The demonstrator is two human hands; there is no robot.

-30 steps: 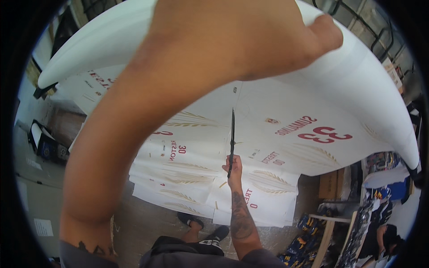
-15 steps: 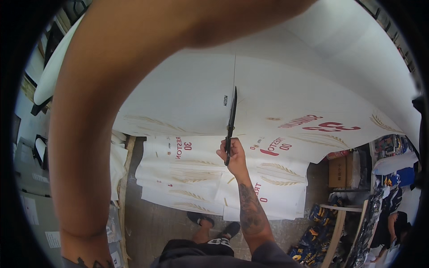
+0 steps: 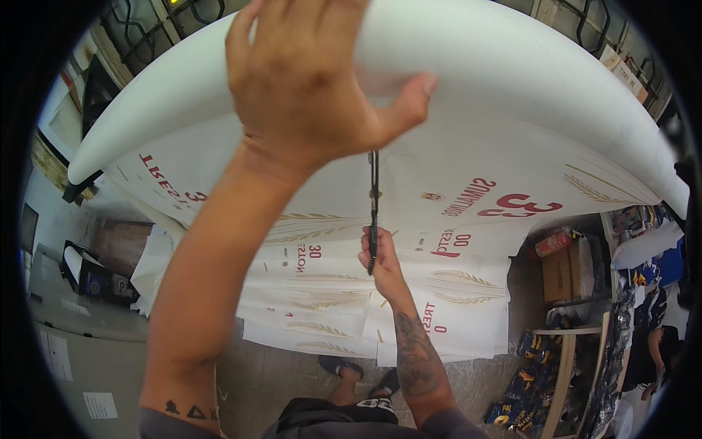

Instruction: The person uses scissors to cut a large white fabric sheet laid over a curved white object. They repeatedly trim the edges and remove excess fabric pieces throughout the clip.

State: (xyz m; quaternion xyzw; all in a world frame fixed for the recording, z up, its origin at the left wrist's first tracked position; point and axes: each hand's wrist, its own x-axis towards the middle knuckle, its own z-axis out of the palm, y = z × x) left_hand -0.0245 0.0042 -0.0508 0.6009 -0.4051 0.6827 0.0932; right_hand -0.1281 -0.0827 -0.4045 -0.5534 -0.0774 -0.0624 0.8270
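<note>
Scissors [image 3: 374, 212] clasped in right hand [image 3: 382, 257], left hand [image 3: 303, 91] loosely spread over white roll [image 3: 482, 55], contact unclear

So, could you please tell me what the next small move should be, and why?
Probably shift the left hand sideways along the white roll before advancing the black scissors: in this view that hand hides the printed sheet ahead of the blades, which point toward it. The tips cannot be clearly seen, and the right hand holds the scissors.
</note>
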